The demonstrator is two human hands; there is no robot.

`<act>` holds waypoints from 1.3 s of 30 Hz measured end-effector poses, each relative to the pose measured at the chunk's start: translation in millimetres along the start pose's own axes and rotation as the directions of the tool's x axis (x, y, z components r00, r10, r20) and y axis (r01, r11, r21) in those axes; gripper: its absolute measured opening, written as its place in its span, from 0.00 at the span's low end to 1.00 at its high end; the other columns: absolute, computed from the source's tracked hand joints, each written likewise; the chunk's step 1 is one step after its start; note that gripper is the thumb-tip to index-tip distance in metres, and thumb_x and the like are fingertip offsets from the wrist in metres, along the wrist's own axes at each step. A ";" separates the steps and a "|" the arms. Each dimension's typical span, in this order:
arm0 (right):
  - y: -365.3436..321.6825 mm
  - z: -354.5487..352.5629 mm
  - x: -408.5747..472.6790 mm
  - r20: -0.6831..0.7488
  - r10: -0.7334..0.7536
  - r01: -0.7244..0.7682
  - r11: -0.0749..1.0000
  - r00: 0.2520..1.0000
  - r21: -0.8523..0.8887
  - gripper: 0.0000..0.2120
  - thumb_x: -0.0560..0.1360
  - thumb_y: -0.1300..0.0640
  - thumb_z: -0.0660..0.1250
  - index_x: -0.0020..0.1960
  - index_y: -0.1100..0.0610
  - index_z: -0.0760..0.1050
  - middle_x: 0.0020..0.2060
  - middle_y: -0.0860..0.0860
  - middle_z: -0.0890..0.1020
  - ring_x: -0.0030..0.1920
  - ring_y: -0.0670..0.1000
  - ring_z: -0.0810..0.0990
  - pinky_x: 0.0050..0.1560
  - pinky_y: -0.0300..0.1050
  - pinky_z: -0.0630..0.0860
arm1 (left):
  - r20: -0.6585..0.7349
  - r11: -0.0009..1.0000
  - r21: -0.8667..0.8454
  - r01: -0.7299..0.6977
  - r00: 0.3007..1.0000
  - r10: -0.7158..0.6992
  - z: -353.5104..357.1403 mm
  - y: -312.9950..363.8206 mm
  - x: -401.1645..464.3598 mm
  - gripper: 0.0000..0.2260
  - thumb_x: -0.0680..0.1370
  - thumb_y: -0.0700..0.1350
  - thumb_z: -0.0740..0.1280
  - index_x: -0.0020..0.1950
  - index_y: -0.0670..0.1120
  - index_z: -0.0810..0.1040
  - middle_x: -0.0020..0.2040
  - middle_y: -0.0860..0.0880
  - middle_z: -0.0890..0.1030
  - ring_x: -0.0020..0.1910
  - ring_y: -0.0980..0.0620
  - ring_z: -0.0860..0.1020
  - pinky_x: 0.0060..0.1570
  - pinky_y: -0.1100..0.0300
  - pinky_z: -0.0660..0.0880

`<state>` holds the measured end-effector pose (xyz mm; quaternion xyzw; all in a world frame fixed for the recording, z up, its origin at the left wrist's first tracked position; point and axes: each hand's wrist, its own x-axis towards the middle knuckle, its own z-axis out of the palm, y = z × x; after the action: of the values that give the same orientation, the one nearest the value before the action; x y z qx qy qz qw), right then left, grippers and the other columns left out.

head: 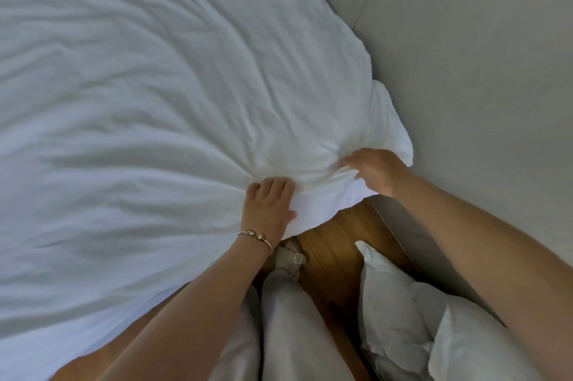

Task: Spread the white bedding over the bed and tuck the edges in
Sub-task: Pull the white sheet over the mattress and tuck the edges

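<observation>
Here, the bedding (139,95) is lying across the bed, a soft white fabric full of long creases that are fanning out from its near corner. That corner is bunching into a puffy fold and hanging off the bed's edge over the wooden floor (335,244), beside a pale grey wall (465,70). The left hand (269,204) is gripping the fold, fingers curling over the top and thumb pressing into the cloth below; a thin metal bracelet (255,236) with two beaded ends is circling its wrist. The right hand (376,171) is pinching the bunched corner a little further along, fingers bent into the fabric. Plump white pillows (403,318) are sitting on the floor by the wall, just beside the person's light trousers (291,312).
</observation>
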<state>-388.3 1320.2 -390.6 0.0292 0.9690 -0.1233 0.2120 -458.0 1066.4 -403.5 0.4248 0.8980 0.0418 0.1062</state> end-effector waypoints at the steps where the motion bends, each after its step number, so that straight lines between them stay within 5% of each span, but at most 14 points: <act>1: 0.7 -1.4 -1.9 0.028 0.025 -0.026 0.999 0.999 0.037 0.26 0.75 0.73 0.63 0.70 0.57 0.73 0.57 0.58 0.79 0.57 0.58 0.78 0.57 0.51 0.76 | 0.070 0.999 -0.020 0.043 0.997 -0.041 -3.1 -0.2 3.0 0.22 0.68 0.51 0.77 0.59 0.48 0.77 0.54 0.50 0.79 0.54 0.47 0.77 0.53 0.53 0.69; 5: 15.4 16.5 -31.7 0.014 -0.005 0.005 1.000 1.000 0.022 0.25 0.68 0.77 0.69 0.63 0.62 0.77 0.53 0.60 0.81 0.53 0.62 0.80 0.53 0.55 0.79 | 0.322 0.933 -0.258 0.253 0.933 -0.164 -8.4 4.5 19.7 0.11 0.80 0.44 0.63 0.61 0.49 0.77 0.59 0.52 0.80 0.59 0.50 0.76 0.53 0.63 0.66; 8: 16.6 17.4 -40.4 0.072 -0.020 0.021 1.000 0.997 -0.016 0.23 0.70 0.74 0.69 0.63 0.61 0.77 0.54 0.59 0.81 0.54 0.61 0.80 0.54 0.52 0.79 | 0.382 0.898 -0.346 0.270 0.915 -0.128 -7.5 10.0 15.0 0.08 0.80 0.47 0.63 0.56 0.49 0.79 0.55 0.52 0.81 0.57 0.49 0.77 0.48 0.66 0.65; 10: 8.9 12.2 -21.1 0.183 0.071 -0.037 0.983 0.980 -0.182 0.21 0.76 0.65 0.66 0.68 0.55 0.71 0.60 0.53 0.77 0.61 0.54 0.75 0.61 0.45 0.71 | 0.451 0.918 -0.350 0.189 0.893 -0.012 -8.2 5.5 12.6 0.11 0.82 0.48 0.59 0.60 0.47 0.78 0.60 0.50 0.77 0.63 0.48 0.73 0.57 0.61 0.67; 12: -5.0 8.1 -2.2 0.210 0.170 -0.098 0.944 0.963 -0.315 0.25 0.75 0.58 0.67 0.70 0.52 0.67 0.64 0.50 0.74 0.64 0.53 0.72 0.64 0.47 0.65 | 0.458 0.913 -0.394 0.105 0.884 0.096 -8.0 -8.3 4.4 0.18 0.83 0.50 0.57 0.74 0.53 0.66 0.73 0.52 0.65 0.73 0.50 0.61 0.71 0.58 0.57; 14: -21.1 8.6 2.2 0.114 0.240 -0.189 0.920 0.964 -0.343 0.25 0.71 0.57 0.70 0.67 0.54 0.69 0.62 0.53 0.75 0.63 0.55 0.72 0.65 0.49 0.65 | 0.402 0.938 -0.347 0.016 0.906 0.133 -9.7 -28.3 -17.7 0.26 0.82 0.54 0.57 0.78 0.59 0.49 0.79 0.55 0.50 0.77 0.53 0.50 0.74 0.58 0.46; 16: -45.8 19.0 0.8 -0.109 0.176 -0.196 0.956 0.978 -0.216 0.25 0.66 0.65 0.73 0.61 0.59 0.73 0.55 0.56 0.77 0.57 0.59 0.76 0.60 0.52 0.71 | 0.370 0.978 -0.204 -0.050 0.921 0.125 -6.3 -54.9 -50.9 0.33 0.81 0.57 0.58 0.77 0.59 0.38 0.79 0.56 0.41 0.78 0.55 0.42 0.76 0.56 0.41; 18: -90.1 25.5 8.8 -0.186 -0.008 0.004 1.000 0.982 -0.024 0.32 0.63 0.73 0.70 0.66 0.57 0.71 0.62 0.56 0.75 0.63 0.61 0.73 0.62 0.54 0.71 | 0.369 0.995 -0.085 -0.060 0.925 0.087 -1.0 -87.1 -86.0 0.41 0.78 0.57 0.62 0.76 0.58 0.33 0.78 0.55 0.36 0.77 0.55 0.38 0.75 0.54 0.38; 21: -165.6 31.8 36.9 0.022 -0.186 0.185 0.982 0.982 0.026 0.42 0.70 0.69 0.64 0.78 0.45 0.53 0.78 0.48 0.52 0.78 0.55 0.49 0.76 0.57 0.53 | 0.307 1.000 0.008 0.029 0.951 -0.030 3.7 -129.9 -135.9 0.49 0.69 0.58 0.71 0.78 0.56 0.39 0.79 0.51 0.45 0.78 0.53 0.47 0.74 0.54 0.41; 25: -248.6 36.3 56.6 0.224 -0.292 0.306 0.951 0.930 -0.030 0.41 0.74 0.58 0.62 0.78 0.39 0.43 0.78 0.44 0.39 0.77 0.53 0.35 0.75 0.61 0.39 | 0.271 0.973 0.021 0.231 0.935 -0.228 -3.4 -172.3 -189.6 0.47 0.71 0.61 0.69 0.77 0.58 0.40 0.78 0.55 0.43 0.77 0.55 0.44 0.73 0.55 0.39; 28: -316.3 47.5 49.2 0.261 -0.461 0.477 0.879 0.848 0.002 0.37 0.75 0.46 0.64 0.79 0.47 0.50 0.79 0.48 0.51 0.78 0.54 0.48 0.75 0.59 0.49 | 0.248 0.930 -0.020 0.368 0.903 -0.352 -14.3 -197.8 -230.5 0.43 0.72 0.61 0.69 0.78 0.60 0.45 0.78 0.56 0.45 0.78 0.55 0.45 0.73 0.55 0.41; 30: -356.7 59.3 43.3 0.170 -0.454 0.462 0.887 0.875 -0.006 0.35 0.74 0.44 0.67 0.75 0.54 0.59 0.72 0.53 0.64 0.72 0.57 0.62 0.69 0.54 0.61 | 0.210 0.889 -0.037 0.456 0.874 -0.439 -16.5 -215.3 -260.5 0.42 0.71 0.57 0.72 0.78 0.56 0.53 0.79 0.54 0.53 0.78 0.52 0.51 0.74 0.52 0.47; 34: -401.6 69.7 48.8 0.005 -0.302 0.302 0.953 0.953 0.023 0.21 0.76 0.65 0.66 0.68 0.57 0.71 0.60 0.54 0.76 0.61 0.56 0.74 0.57 0.49 0.73 | 0.071 0.773 -0.157 0.614 0.788 -0.611 -22.6 -257.6 -299.6 0.21 0.73 0.45 0.73 0.65 0.49 0.76 0.64 0.49 0.76 0.66 0.44 0.71 0.65 0.52 0.64; 39: -401.2 76.4 42.1 0.311 -0.150 0.179 0.982 0.939 -0.068 0.21 0.75 0.69 0.60 0.66 0.56 0.74 0.56 0.53 0.78 0.56 0.54 0.77 0.56 0.48 0.74 | 0.361 0.817 -0.114 0.565 0.790 -0.496 -23.2 -255.7 -300.6 0.08 0.78 0.44 0.64 0.57 0.51 0.77 0.55 0.52 0.79 0.56 0.48 0.77 0.52 0.57 0.72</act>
<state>-439.4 912.9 -384.5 -0.0813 0.9285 -0.0972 0.3490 -470.8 672.2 -376.6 0.1410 0.9424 0.0389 0.3007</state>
